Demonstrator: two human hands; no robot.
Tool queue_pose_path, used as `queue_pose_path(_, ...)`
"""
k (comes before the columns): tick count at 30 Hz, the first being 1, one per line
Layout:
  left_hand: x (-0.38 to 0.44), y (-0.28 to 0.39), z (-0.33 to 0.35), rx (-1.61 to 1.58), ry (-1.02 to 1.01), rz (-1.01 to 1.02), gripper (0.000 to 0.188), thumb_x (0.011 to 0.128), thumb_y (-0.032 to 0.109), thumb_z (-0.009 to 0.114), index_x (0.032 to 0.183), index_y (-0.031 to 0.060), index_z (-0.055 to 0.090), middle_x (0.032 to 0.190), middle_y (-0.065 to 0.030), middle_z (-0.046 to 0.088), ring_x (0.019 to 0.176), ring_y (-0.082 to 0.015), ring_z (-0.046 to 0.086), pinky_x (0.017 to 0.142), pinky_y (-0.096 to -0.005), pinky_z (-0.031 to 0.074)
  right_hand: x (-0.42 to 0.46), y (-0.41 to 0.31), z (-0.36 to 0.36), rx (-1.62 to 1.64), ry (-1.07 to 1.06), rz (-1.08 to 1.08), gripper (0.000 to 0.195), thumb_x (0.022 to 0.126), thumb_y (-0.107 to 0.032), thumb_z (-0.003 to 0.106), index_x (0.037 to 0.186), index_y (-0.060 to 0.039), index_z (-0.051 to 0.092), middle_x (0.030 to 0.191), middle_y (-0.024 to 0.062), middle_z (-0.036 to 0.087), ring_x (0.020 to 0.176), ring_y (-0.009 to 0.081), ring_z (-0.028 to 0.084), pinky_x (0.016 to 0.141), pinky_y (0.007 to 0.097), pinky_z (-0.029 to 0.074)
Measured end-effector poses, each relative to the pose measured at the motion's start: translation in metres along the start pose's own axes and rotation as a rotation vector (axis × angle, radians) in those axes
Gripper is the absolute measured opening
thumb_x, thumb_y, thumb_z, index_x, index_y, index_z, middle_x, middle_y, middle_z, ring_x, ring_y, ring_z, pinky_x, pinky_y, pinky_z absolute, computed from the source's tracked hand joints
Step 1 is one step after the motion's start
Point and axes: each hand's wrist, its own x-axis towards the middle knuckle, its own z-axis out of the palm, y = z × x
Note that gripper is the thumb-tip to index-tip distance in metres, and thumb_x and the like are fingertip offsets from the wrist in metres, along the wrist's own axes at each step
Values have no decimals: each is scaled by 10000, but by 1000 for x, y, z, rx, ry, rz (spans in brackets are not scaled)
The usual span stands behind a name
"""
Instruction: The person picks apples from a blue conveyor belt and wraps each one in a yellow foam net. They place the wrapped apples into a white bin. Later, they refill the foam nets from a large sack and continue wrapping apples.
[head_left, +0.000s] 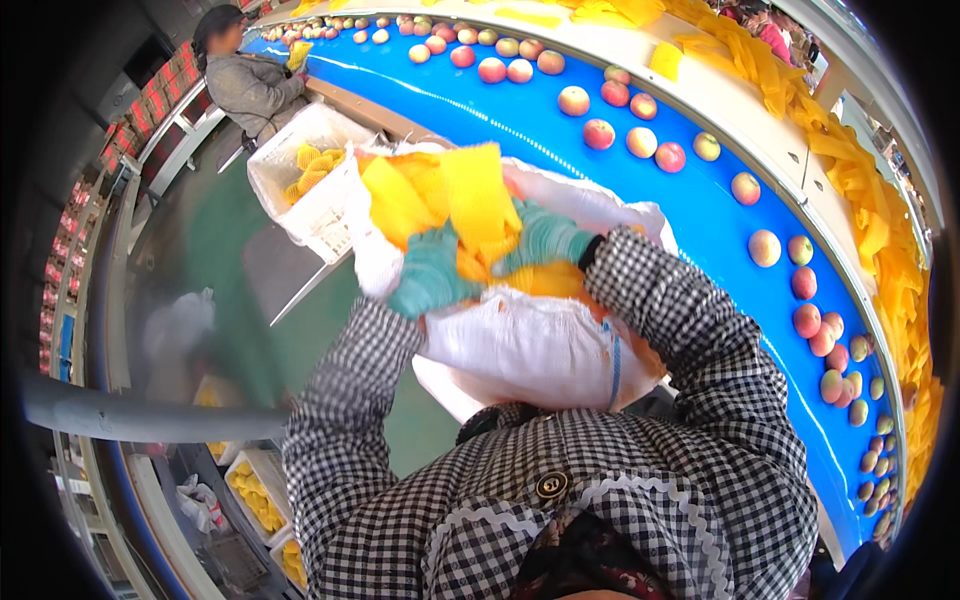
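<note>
A bundle of flat yellow foam net sleeves (476, 195) rises from the mouth of a white woven sack (525, 337) in front of my chest. My left hand (431, 274), in a green knit glove, grips the lower left side of the bundle. From the other side my right hand (544, 236), gloved the same way, holds it with the fingers curled in. More yellow netting (555, 279) lies in the sack beneath my right hand. Both gloves are somewhat blurred, and the sleeves hide some fingertips.
A blue conveyor belt (697, 217) curves past the sack, carrying many apples (598, 134). Yellow sleeves (870, 172) lie along the ledge beyond. At left, a white crate (330, 232) holds yellow-netted items. Another person (251, 82) stands beside the belt. A grey rail (150, 412) runs by my left elbow.
</note>
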Motion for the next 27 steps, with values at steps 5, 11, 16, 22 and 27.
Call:
queue_pose_path(5,-33,-16,12,-1055,11,145,641,743,402,748,1209,18,536,1103,-148,611,1018,-328,571,916,-478,407,3,-15,42,-740,-34,233,1277,511,-526,827,1484,-18,173,1259,307,484,1095,387,548,913,437,443)
queue_pose_path(11,11,-21,100,-41,387,-134,415,831,428,639,976,42,681,862,-145,674,827,-341,610,803,-464,422,16,16,40,-682,-29,500,1301,507,-615,805,1481,-26,175,1302,295,456,1077,382,569,880,433,468)
queue_pose_path(16,9,4,120,-486,666,-89,380,834,347,658,992,1,659,904,-186,667,843,-347,606,799,-443,432,-4,46,36,-684,131,243,1165,525,-487,793,1451,-20,260,1273,293,476,1041,379,580,887,432,472)
queue_pose_path(22,3,34,100,-1165,780,159,473,853,120,682,1263,-12,487,1260,-170,528,1156,-282,526,1002,-405,414,-20,11,37,-520,386,66,1007,634,-331,777,1449,-31,267,1310,256,435,1143,361,509,951,400,450)
queue_pose_path(27,3,45,79,-1311,772,534,584,877,193,681,1358,47,384,1370,-203,433,1220,-331,476,1019,-452,419,-26,-18,41,100,409,-249,833,757,-280,734,1434,-47,308,1363,172,431,1232,321,436,1001,374,415)
